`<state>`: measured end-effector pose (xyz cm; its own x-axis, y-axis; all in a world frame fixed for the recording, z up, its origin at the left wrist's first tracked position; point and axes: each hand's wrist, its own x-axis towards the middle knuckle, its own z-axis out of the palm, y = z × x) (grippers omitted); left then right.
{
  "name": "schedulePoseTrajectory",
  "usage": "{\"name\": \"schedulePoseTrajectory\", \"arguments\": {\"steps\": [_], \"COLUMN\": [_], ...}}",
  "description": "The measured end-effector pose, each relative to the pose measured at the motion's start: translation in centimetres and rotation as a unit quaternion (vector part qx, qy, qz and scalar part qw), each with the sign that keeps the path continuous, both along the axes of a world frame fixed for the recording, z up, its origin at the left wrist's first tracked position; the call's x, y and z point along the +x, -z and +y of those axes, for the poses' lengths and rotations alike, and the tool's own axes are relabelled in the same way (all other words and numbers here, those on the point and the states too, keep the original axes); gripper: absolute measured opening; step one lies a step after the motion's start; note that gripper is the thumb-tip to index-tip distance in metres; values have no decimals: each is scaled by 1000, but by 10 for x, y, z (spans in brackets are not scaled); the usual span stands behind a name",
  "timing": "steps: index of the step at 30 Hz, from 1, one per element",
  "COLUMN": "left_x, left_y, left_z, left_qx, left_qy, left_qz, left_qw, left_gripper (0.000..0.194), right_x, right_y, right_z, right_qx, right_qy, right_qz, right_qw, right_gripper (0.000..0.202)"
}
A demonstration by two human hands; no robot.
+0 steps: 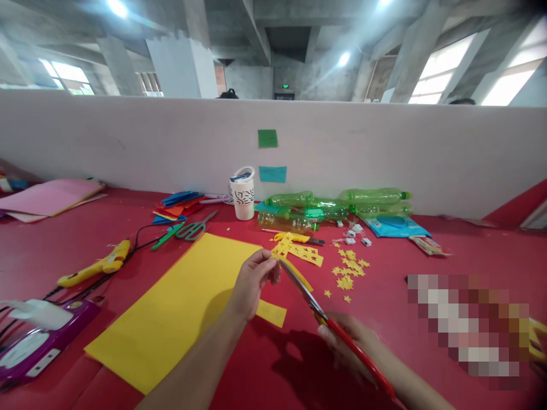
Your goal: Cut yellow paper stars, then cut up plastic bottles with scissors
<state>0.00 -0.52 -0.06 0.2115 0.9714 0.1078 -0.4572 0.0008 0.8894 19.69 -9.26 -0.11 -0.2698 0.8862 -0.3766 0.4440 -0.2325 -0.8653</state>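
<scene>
My left hand (pixel 256 279) is closed in a pinch over the middle of the table, fingertips on a narrow yellow paper strip (pixel 299 274). Wrapped around the red handles of a pair of scissors (pixel 310 299) is my right hand (pixel 350 341). The blade tips point up and left, close to the pinching fingers and alongside the strip. Under my left forearm lies a large yellow sheet (pixel 171 307), with a smaller yellow paper piece (pixel 272 313) by the wrist. Beyond the hands are punched yellow scraps (pixel 305 254), and small yellow stars (pixel 350 267) lie to their right.
Green plastic bottles (pixel 333 208) and a white cup (pixel 243 196) stand before the low partition (pixel 171 142). Grey-green scissors (pixel 196 228), a yellow glue gun (pixel 98 265) and a purple power strip (pixel 51 341) with cables occupy the left. A blue packet (pixel 395 226) lies at back right.
</scene>
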Motion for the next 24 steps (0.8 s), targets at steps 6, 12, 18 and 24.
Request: {"name": "schedulePoseTrajectory", "arguments": {"steps": [6, 12, 18, 24], "left_x": [0, 0, 0, -1], "left_y": [0, -1, -1, -2], "left_z": [0, 0, 0, 0], "left_qx": [-2, -12, -12, -19], "left_qy": [-10, -6, -5, -5], "left_qz": [7, 24, 28, 28], "left_qw": [1000, 1000, 1000, 999], "left_gripper": [10, 13, 14, 14], "right_x": [4, 4, 1, -3], "right_y": [2, 3, -5, -15], "right_z": [-1, 0, -1, -2], "right_qx": [-6, 5, -22, -26], "right_qy": [-12, -14, -18, -10], "right_qz": [14, 16, 13, -13], "right_qw": [1000, 1000, 999, 1000], "right_gripper": [49, 48, 51, 57]}}
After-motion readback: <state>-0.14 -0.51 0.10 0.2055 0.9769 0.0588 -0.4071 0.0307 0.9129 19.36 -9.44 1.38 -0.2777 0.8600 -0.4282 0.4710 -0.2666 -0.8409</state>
